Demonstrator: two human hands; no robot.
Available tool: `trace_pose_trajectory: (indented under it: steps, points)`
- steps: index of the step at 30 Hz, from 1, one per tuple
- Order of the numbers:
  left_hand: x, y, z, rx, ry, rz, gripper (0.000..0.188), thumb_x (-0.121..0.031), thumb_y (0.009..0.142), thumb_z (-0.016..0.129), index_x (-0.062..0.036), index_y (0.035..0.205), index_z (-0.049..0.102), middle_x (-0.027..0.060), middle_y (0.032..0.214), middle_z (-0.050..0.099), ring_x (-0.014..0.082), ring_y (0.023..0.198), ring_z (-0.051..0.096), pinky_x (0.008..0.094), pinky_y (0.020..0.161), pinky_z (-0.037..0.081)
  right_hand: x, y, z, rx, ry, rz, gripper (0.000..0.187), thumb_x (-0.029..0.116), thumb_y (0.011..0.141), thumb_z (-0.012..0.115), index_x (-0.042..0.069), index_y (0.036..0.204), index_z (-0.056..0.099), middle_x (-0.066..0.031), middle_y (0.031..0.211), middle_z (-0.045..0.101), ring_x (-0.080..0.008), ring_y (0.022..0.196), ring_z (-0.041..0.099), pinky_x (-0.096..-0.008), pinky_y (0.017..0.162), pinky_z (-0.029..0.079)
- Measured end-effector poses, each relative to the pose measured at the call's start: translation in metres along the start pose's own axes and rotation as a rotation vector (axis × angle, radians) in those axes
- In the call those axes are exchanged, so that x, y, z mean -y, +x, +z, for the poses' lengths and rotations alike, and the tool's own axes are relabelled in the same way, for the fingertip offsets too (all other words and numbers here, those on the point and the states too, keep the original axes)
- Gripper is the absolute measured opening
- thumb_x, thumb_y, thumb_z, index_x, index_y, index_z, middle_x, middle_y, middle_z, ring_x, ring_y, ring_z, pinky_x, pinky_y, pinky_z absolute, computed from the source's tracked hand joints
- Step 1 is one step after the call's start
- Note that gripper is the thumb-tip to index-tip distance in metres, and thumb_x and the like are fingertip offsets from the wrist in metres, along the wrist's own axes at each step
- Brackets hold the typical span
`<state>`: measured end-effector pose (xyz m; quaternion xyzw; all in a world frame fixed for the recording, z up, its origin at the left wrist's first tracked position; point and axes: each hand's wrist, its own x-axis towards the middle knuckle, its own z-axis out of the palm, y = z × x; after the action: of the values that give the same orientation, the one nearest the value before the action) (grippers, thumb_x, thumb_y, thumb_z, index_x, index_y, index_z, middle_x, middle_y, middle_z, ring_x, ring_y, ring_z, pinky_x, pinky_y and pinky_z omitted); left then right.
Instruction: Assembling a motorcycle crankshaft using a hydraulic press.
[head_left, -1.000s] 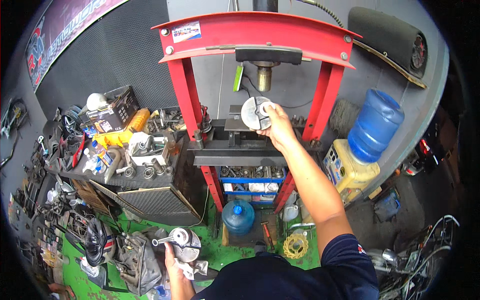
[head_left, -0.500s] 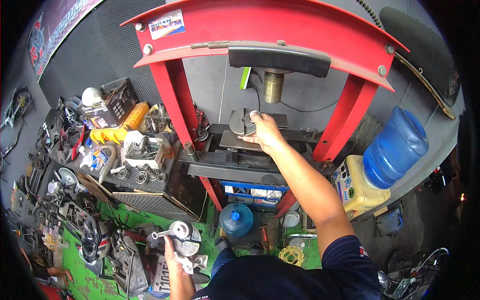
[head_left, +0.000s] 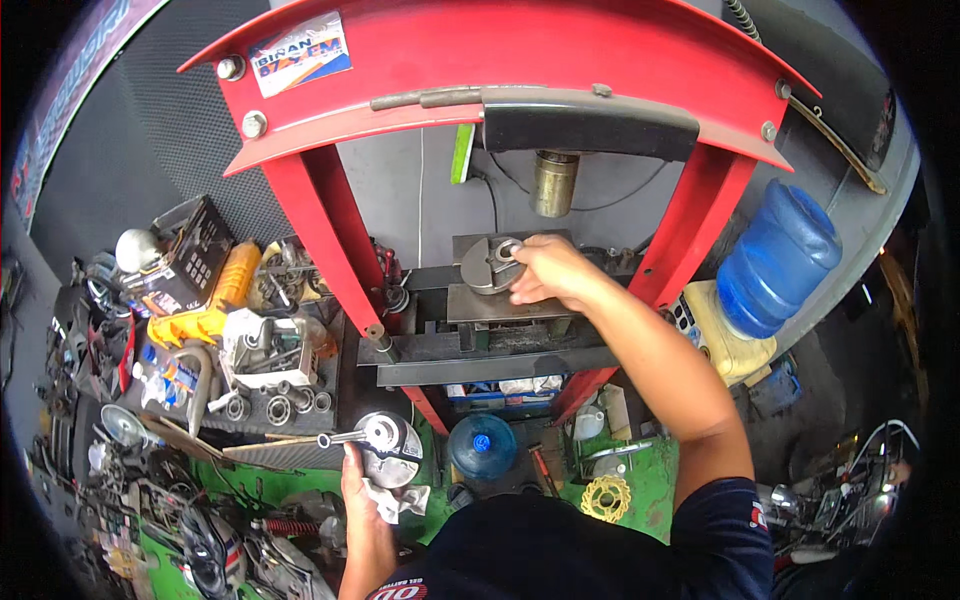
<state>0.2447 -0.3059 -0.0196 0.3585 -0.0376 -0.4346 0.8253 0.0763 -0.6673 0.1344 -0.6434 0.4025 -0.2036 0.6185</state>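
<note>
My left hand (head_left: 362, 520) is closed on a crankshaft half (head_left: 390, 468), a round polished disc with a connecting rod (head_left: 342, 438) pointing left. A crumpled white rag (head_left: 405, 502) is pinched under it. Ahead, my right hand (head_left: 558, 270) grips the right edge of a dark grey crank web (head_left: 476, 268), whose round hole shows beside my fingers. This web is at the steel plates (head_left: 505, 308) on the bed of a red shop press (head_left: 430, 60); contact with them cannot be told. Above and to the right hangs the press ram (head_left: 554, 185), apart from the web.
Left of the press, a bench holds bearings (head_left: 278, 410), a parts tray (head_left: 265, 372) and a yellow-orange container (head_left: 232, 285). Blue water jugs stand on the right (head_left: 780, 260) and below the bed (head_left: 482, 446). A hammer (head_left: 543, 468) and gold brake disc (head_left: 605, 497) are on the green floor.
My right thumb has left the web's top; my fingers now hold its right edge, baring the hole. My left hand still holds the crankshaft half. The view has shifted nearer the press.
</note>
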Motion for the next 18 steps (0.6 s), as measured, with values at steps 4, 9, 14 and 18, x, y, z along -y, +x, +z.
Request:
trace_pose_trajectory:
  steps: [4,9,14,18]
  points:
    - [-0.005,0.026,-0.004,0.023,0.017,-0.048,0.058,-0.054,0.1,0.06,-0.0085,0.135,0.059,0.0093,0.127,0.069,0.0269,0.113,0.068,0.045,0.098,0.057,0.0,-0.025,-0.02,-0.39,-0.929,-0.388,0.04,0.024,0.098,0.06,-0.006,0.124,0.061,-0.027,0.118,0.067,-0.0412,0.105,0.07,-0.047,0.1,0.051]
    - [-0.005,0.04,-0.001,0.044,0.064,-0.121,0.06,-0.055,0.098,0.062,-0.008,0.135,0.059,0.0096,0.128,0.069,0.0278,0.114,0.068,0.0458,0.098,0.057,-0.002,-0.023,-0.022,-0.128,-0.871,-0.611,0.075,0.034,0.088,0.075,-0.001,0.147,0.045,-0.027,0.143,0.053,-0.0406,0.133,0.051,-0.0475,0.112,0.042]
    - [0.003,0.04,0.019,0.096,0.044,-0.114,0.062,-0.055,0.098,0.063,-0.0067,0.137,0.058,0.0111,0.129,0.068,0.0292,0.115,0.067,0.0467,0.099,0.057,0.001,-0.005,-0.009,0.052,-0.91,-0.502,0.107,0.042,0.073,0.088,0.003,0.156,0.034,-0.028,0.147,0.047,-0.0425,0.138,0.044,-0.0481,0.118,0.035]
    - [0.009,0.034,0.049,0.108,0.085,-0.022,0.063,-0.047,0.101,0.062,0.004,0.137,0.054,0.0181,0.125,0.067,0.029,0.111,0.07,0.0433,0.097,0.058,-0.003,-0.019,0.002,-0.115,-1.098,-0.759,0.098,0.042,0.077,0.086,0.003,0.154,0.039,-0.0239,0.148,0.049,-0.0406,0.136,0.046,-0.0488,0.117,0.035]
